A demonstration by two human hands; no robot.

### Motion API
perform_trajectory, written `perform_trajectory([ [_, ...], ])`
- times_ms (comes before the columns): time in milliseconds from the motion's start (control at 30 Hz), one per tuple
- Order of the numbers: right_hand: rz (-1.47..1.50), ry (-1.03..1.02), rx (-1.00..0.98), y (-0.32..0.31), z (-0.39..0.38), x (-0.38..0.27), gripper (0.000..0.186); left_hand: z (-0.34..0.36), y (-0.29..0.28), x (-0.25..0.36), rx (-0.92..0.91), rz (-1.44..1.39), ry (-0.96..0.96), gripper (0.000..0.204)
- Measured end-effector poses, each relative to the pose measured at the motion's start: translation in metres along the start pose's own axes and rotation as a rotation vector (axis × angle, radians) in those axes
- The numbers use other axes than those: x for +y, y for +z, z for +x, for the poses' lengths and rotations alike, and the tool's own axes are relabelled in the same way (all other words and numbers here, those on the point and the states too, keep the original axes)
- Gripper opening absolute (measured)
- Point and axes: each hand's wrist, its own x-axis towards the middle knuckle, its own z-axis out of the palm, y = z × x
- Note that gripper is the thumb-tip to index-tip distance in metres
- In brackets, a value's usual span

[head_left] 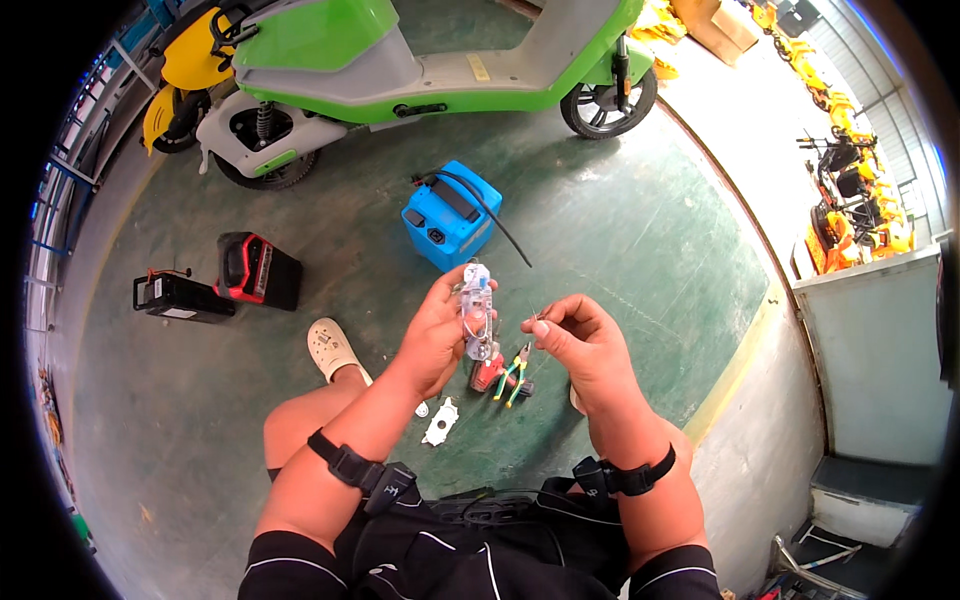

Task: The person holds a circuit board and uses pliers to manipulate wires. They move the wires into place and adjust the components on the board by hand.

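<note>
My left hand [432,342] grips a clear plastic housing [477,310], held upright, with small fittings inside. Right of it, my right hand [580,345] pinches something thin like a wire [534,313], too small to make out clearly. On the floor below the housing lie a red and black power tool [486,373] and pliers [517,375] with green-yellow handles. A white flat plate [441,423] with a hole lies further left.
A blue battery case [452,237] with a cable sits ahead. Black [180,298] and red-black cases [260,270] stand left, near my foot in a beige clog [330,345]. A green scooter [520,85] spans the back. A low cabinet [870,350] borders the right.
</note>
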Motion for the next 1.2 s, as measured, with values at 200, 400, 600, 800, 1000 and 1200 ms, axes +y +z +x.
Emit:
perform_trajectory([
  [200, 0.137, 0.075, -0.167, -0.015, 0.027, -0.002, 0.013, 0.008, -0.007, -0.002, 0.078, 0.027, -0.022, 0.062],
  [400, 0.256, 0.158, -0.189, -0.009, 0.042, -0.008, 0.016, 0.019, -0.014, 0.005, 0.041, -0.010, -0.081, 0.059],
  [600, 0.252, 0.176, -0.090, -0.010, 0.048, -0.001, 0.015, 0.020, -0.007, 0.016, 0.010, 0.019, -0.076, 0.065],
  [800, 0.212, 0.192, -0.069, -0.012, 0.044, -0.001, 0.018, 0.016, -0.005, 0.019, -0.017, 0.064, -0.001, 0.077],
  [1000, 0.176, 0.184, -0.093, -0.013, 0.039, 0.001, 0.019, 0.013, 0.001, 0.022, -0.035, 0.117, 0.047, 0.082],
  [1200, 0.115, 0.197, -0.080, -0.014, 0.036, 0.004, 0.021, 0.015, 0.001, 0.018, -0.016, 0.199, 0.096, 0.076],
])
